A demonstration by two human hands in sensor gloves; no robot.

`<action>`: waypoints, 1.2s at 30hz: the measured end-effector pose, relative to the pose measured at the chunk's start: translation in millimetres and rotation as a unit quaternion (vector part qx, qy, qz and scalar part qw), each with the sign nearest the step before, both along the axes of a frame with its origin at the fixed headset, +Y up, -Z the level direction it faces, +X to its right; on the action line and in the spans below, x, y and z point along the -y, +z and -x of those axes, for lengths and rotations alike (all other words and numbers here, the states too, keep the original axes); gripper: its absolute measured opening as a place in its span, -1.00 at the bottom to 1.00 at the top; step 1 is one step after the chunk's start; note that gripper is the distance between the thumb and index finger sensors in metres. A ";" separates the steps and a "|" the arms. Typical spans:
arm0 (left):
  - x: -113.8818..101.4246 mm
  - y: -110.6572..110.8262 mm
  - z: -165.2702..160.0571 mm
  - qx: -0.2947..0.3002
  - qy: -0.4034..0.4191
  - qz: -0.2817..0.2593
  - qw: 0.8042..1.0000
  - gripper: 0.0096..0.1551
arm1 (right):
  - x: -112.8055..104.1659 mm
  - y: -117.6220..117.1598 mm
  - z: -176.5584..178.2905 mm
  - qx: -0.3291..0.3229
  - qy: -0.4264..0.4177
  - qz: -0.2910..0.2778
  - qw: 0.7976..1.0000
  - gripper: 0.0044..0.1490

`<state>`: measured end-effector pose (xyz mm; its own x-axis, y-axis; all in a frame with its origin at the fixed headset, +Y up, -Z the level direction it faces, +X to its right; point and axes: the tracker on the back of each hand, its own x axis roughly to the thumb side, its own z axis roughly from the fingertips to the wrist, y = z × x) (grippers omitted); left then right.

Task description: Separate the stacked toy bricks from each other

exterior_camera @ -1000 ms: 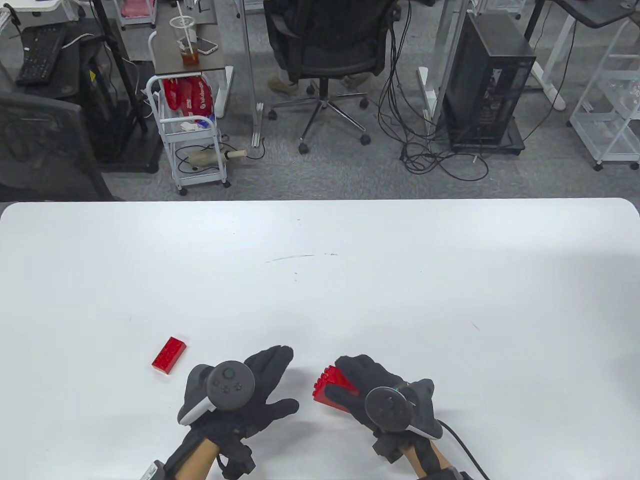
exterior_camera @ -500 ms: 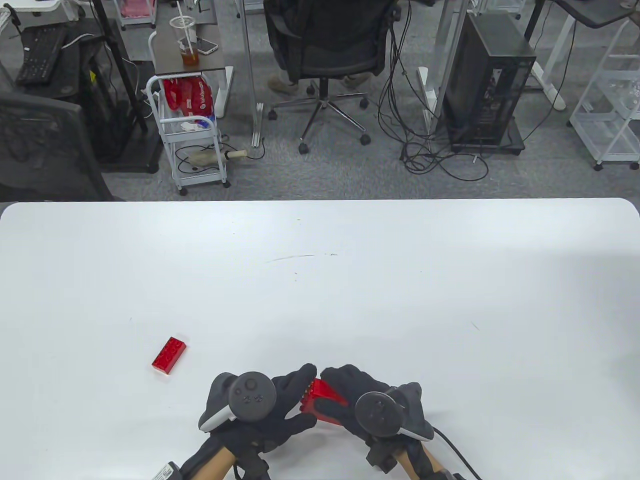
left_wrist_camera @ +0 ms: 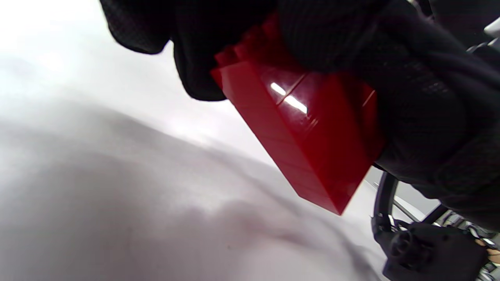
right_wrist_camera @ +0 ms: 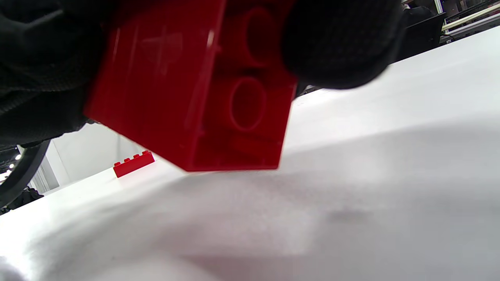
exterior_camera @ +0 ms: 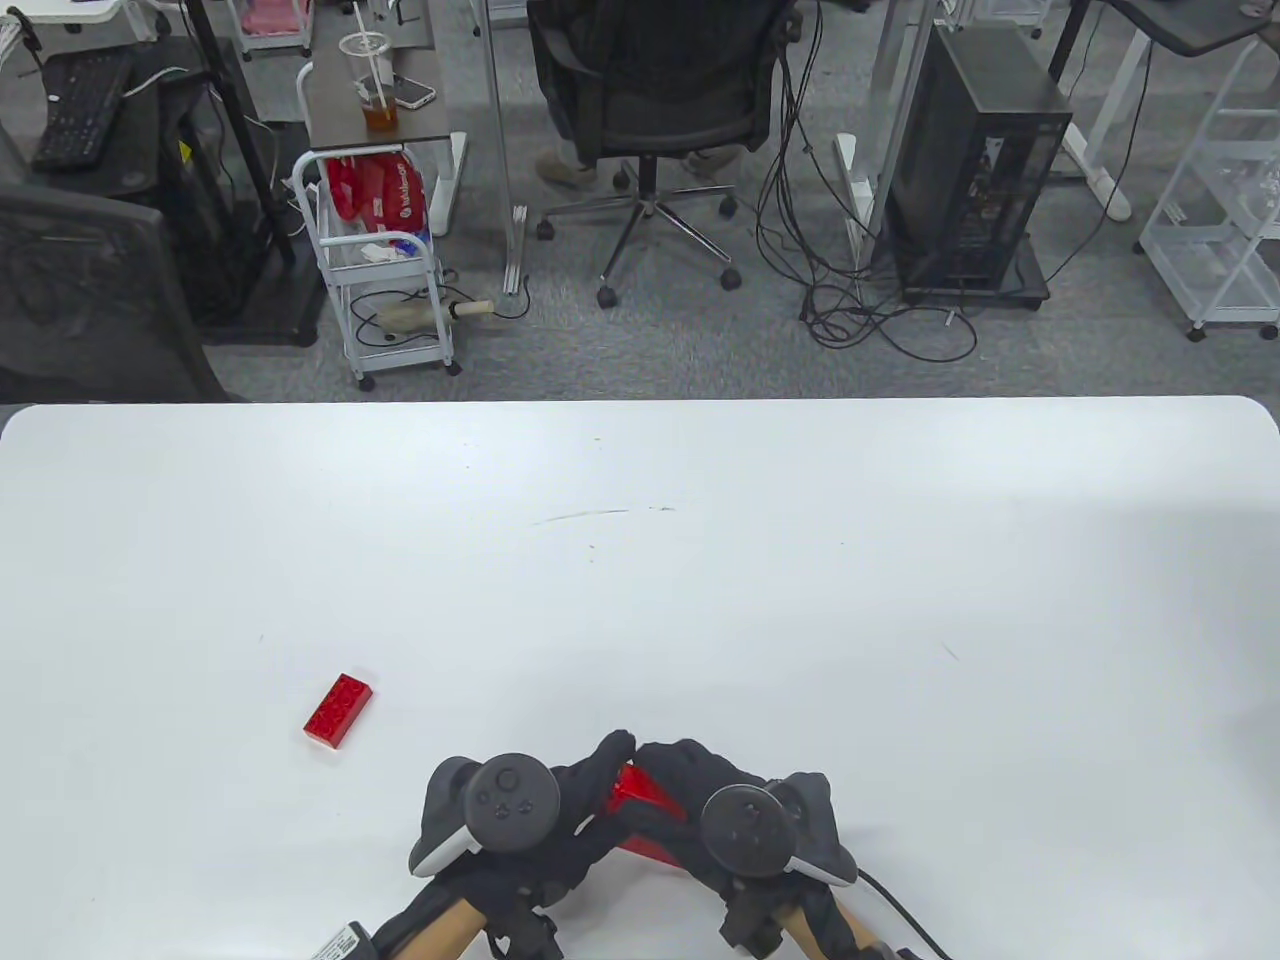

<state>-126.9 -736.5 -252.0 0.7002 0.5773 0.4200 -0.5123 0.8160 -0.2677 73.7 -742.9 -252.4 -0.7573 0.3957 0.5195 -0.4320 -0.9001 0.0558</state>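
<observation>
A stack of red toy bricks (exterior_camera: 640,800) is held above the table near its front edge, between both gloved hands. My left hand (exterior_camera: 570,810) grips its studded end and my right hand (exterior_camera: 690,810) grips the other end. The left wrist view shows the stack's glossy red side (left_wrist_camera: 308,132) with black fingers (left_wrist_camera: 195,58) over the studs. The right wrist view shows its hollow underside (right_wrist_camera: 218,97) above the white surface. A single red brick (exterior_camera: 339,709) lies flat on the table to the left, apart from both hands; it also shows in the right wrist view (right_wrist_camera: 133,163).
The white table (exterior_camera: 640,560) stretches wide behind the hands. A black cable (exterior_camera: 900,900) trails from the right wrist at the front edge. Office chairs, a cart and a computer tower stand on the floor beyond the far edge.
My left hand has moved right from flat on the table and taken hold of the stack's studded end. My right hand has drawn the stack slightly left and toward the front edge.
</observation>
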 end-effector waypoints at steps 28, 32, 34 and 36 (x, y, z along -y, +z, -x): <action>-5.7 12.7 -11.2 -0.078 -0.021 -0.060 0.995 -0.06 | 1.8 -4.8 -2.1 0.031 -0.009 0.002 0.999 -0.16; -8.7 11.8 -9.7 -0.085 -0.049 -0.088 0.991 -0.07 | 1.9 -6.5 -2.5 0.034 0.006 -0.006 0.999 -0.15; -9.5 11.0 -8.1 -0.084 -0.055 -0.080 0.992 -0.07 | 2.6 -7.0 -2.9 0.035 0.006 -0.006 0.999 -0.14; -9.6 9.8 -5.8 -0.099 -0.059 -0.094 0.989 -0.08 | 3.2 -8.0 -3.9 0.039 0.007 -0.006 0.999 -0.15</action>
